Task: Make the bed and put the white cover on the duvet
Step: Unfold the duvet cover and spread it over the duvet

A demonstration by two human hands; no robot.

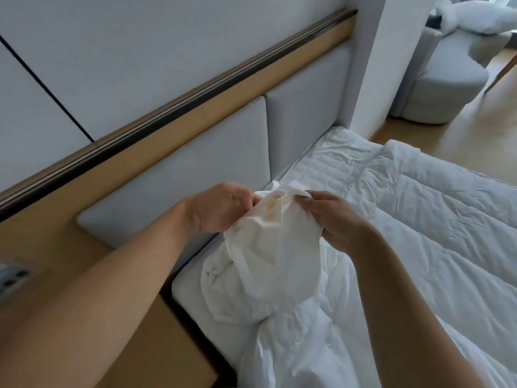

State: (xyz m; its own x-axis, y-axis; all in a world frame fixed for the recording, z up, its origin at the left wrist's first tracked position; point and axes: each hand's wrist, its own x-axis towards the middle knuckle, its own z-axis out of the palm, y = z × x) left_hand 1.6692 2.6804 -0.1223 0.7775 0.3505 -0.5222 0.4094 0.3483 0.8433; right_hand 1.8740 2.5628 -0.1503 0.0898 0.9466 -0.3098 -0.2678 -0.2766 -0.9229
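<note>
A bunched corner of the white cover point(268, 247) is lifted above the near left corner of the bed, with a yellowish patch showing near its top. My left hand point(221, 210) pinches the cover's top from the left, and my right hand point(333, 217) grips it from the right. The quilted white duvet point(436, 219) lies spread and wrinkled across the mattress to the right. More white fabric trails from the lifted bundle down toward the bottom of the view.
A grey padded headboard point(305, 119) with a wooden ledge runs behind the bed. A wooden bedside unit point(156, 340) stands at the left with a socket panel point(12, 275). A grey armchair point(447, 77) holding white bedding sits at the far right on the wooden floor.
</note>
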